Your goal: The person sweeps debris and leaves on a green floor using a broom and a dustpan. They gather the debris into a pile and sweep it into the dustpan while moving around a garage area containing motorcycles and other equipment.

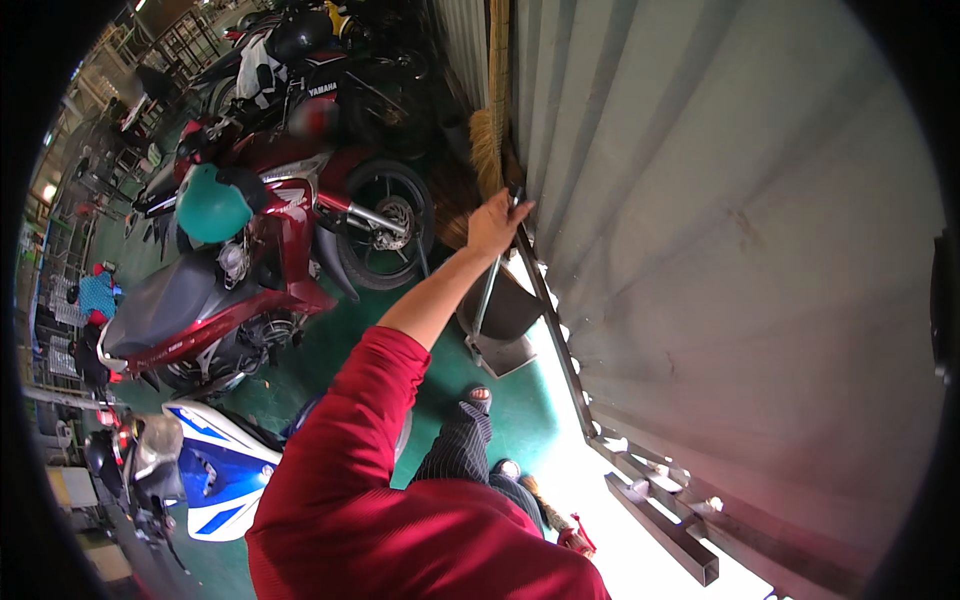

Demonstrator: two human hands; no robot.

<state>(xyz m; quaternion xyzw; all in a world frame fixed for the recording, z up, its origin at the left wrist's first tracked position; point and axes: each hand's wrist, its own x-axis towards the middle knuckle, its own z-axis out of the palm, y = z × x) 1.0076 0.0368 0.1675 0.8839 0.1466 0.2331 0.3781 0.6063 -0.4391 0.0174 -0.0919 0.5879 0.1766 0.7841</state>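
Note:
My left hand [492,224], at the end of a red sleeve, is closed round the upper end of a long thin handle. The handle runs down to a dark grey dustpan [508,308], which is low by the floor beside the wall's bottom rail. Just beyond my hand a straw broom [488,150] leans upright against the corrugated wall. Close to my body, at the lower middle, is a straw-coloured thing with red parts [577,536]; it is partly hidden by my shirt, and I cannot make out its kind. My right hand does not show.
A red motorbike [290,240] with a green helmet [213,204] stands on the left, and a blue and white one [215,470] is nearer. More motorbikes are farther back. The corrugated metal wall [740,230] fills the right, with a square metal tube [665,530] along its foot.

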